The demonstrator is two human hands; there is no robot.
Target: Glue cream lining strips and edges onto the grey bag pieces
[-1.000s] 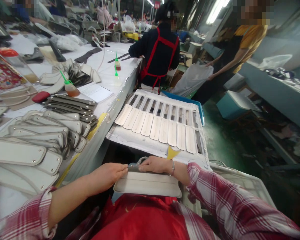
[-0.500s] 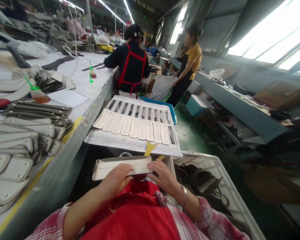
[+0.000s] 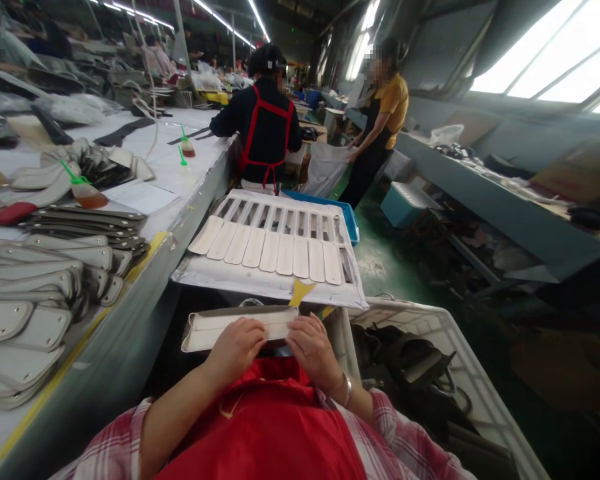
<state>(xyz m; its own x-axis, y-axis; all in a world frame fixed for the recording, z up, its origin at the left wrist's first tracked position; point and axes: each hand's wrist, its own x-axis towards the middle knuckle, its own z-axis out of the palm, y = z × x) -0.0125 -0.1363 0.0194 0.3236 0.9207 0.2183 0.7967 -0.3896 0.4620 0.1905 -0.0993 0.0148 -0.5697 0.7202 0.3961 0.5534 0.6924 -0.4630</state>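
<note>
A long off-white panel (image 3: 210,330) with a seam line down its length and a darker back edge lies across my lap area. My left hand (image 3: 240,343) grips its near edge around the middle, fingers curled on top. At its right end my right hand (image 3: 313,343) pinches the panel, thumb and fingers together. The underside is hidden by my hands. Just beyond stands a white slotted board (image 3: 270,283) with a row of off-white strips (image 3: 270,252) laid on it. A yellow scraper-shaped piece (image 3: 300,291) sticks out at the board's near edge.
On the left table (image 3: 190,177) are stacked grey-white pieces with rivets (image 3: 40,327), dark strips (image 3: 85,223) and a green-tipped glue bottle (image 3: 87,193). A white crate (image 3: 440,320) with dark pieces stands at my right. Two people (image 3: 265,127) work ahead.
My right hand has shifted slightly left along the panel, and its fingers are closer together. The panel has risen a little in view. The camera view has turned slightly left.
</note>
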